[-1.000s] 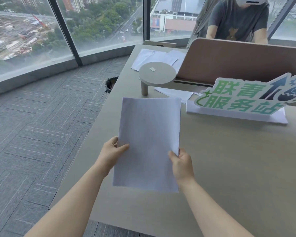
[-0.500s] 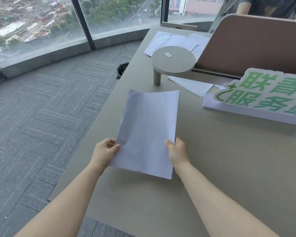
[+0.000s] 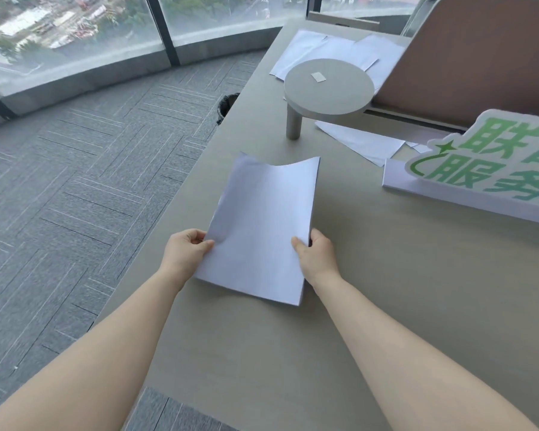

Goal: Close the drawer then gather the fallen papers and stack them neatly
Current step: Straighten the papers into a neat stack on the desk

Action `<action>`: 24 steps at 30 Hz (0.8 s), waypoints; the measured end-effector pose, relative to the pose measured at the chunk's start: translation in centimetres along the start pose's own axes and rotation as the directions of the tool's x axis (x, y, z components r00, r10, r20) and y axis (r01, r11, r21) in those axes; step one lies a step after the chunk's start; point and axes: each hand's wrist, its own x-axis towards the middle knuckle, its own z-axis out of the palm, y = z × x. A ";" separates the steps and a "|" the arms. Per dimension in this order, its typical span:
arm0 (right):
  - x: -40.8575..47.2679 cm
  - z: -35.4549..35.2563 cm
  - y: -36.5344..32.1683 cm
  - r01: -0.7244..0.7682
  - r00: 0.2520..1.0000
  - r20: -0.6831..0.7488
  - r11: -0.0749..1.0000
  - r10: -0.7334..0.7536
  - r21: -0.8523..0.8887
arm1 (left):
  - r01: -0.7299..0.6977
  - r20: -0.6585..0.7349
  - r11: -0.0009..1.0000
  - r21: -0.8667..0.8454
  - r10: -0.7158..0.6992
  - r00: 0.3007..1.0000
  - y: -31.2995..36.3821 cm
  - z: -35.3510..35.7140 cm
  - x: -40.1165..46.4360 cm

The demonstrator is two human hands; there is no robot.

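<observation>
A stack of white papers (image 3: 263, 225) is held low over the beige table (image 3: 386, 306), its near edge at or just above the surface and its far edge curling up. My left hand (image 3: 185, 251) pinches the stack's left side. My right hand (image 3: 316, 255) grips its right side, thumb on top. More loose white sheets (image 3: 324, 51) lie at the far end of the table, and one sheet (image 3: 364, 143) lies under the round stand. No drawer is in view.
A round grey stand (image 3: 329, 87) on a short post rises from the table ahead of the stack. A green-and-white sign (image 3: 486, 169) stands at the right, a brown divider panel (image 3: 479, 57) behind it. A dark bin (image 3: 226, 105) sits on the carpet by the table edge.
Both hands have lowered the stack from upright in front of me down toward the table, tilting it flatter. My view has dipped down, so the person across the desk is out of sight.
</observation>
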 end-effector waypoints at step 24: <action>0.0 -0.5 0.3 -0.085 0.991 -0.132 0.896 0.030 -0.436 | 0.013 -0.219 0.944 0.329 0.063 0.974 0.1 0.7 0.7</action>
